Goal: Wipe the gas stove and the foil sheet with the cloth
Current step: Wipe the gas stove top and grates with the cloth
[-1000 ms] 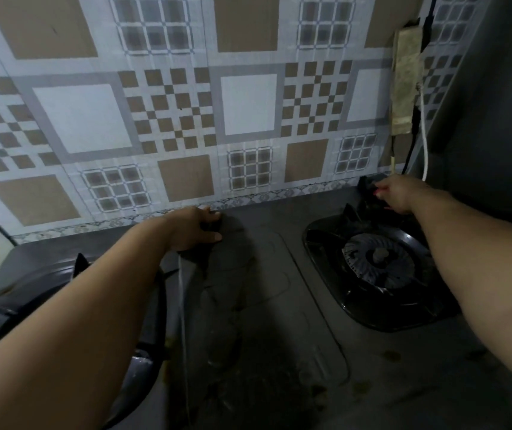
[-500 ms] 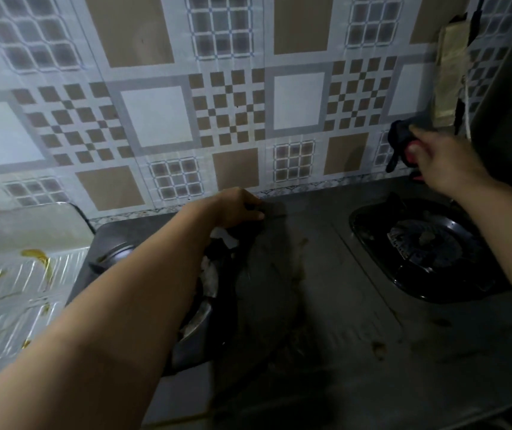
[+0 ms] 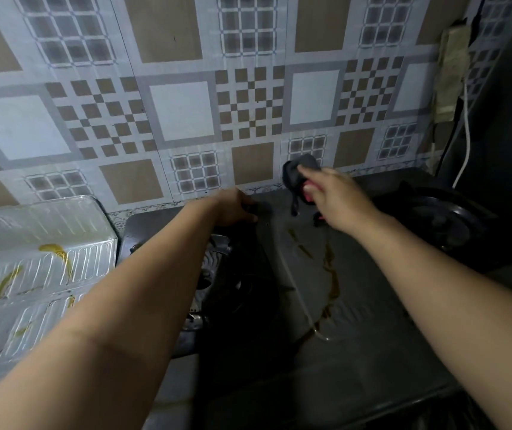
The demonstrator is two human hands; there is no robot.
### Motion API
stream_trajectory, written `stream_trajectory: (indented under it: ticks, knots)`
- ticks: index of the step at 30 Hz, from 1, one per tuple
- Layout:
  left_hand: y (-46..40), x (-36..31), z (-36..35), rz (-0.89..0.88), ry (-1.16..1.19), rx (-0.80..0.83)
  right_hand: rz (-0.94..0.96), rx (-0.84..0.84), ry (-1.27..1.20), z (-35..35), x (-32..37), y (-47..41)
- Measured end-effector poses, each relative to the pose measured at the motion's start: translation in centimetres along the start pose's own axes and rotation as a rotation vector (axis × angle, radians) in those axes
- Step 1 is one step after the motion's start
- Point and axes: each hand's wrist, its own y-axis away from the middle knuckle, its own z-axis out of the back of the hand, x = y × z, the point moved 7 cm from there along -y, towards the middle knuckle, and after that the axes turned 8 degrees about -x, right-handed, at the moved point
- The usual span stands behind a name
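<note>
Holding the cloth [image 3: 299,178] in my right hand [image 3: 337,200], fingers curled round the dark bundle with a red patch showing under the thumb, I have it lifted clear of the stove [image 3: 357,305], near the stove's rear edge where it meets the tiled wall [image 3: 186,113]. A loose tail of cloth hangs below the grip toward the stove top without visibly touching it.

My left hand [image 3: 233,207] rests at the stove's rear edge, left of the cloth, with fingers curled down over something dark; what it grips, if anything, I cannot tell in this light.

Stove, long axis: it runs left to right along the wall, with the left burner [image 3: 214,290] under my left forearm and the right burner [image 3: 447,225] beyond my right wrist. The flat centre panel between them carries brown streaks [image 3: 332,274] trailing from just below the cloth toward the stove's front edge.

Foil sheet [image 3: 41,259]: it lies left of the stove, touching or just beside its left end, ribbed and marked with yellow-brown stains. It sits well apart from the cloth, on the far side of my left arm.

Judgement: the right hand is the nearer one to the streaks, which lie directly below and in front of the grip, so lowering the cloth onto the centre panel and drawing it forward looks like the move; the foil would need a reach across the left burner.
</note>
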Motion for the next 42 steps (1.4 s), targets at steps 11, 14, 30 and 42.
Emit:
stream_trajectory:
  ticks: [11, 14, 30, 42]
  knots:
    - [0.5, 0.2, -0.2, -0.055, 0.022, -0.011, -0.108, 0.383, 0.336, -7.8, 2.8, 3.9]
    - [0.4, 0.0, -0.3, -0.061, 0.018, 0.012, -0.115, 0.428, 0.358, -8.5, 2.4, 4.0]
    - [0.2, 0.0, -0.8, -0.070, 0.005, 0.024, -0.413, 0.362, 0.460, -2.2, -6.8, 5.4]
    - [-0.1, 0.2, -1.1, -0.066, 0.009, 0.045, -0.404, 0.225, 0.417, -2.6, -3.9, 8.4]
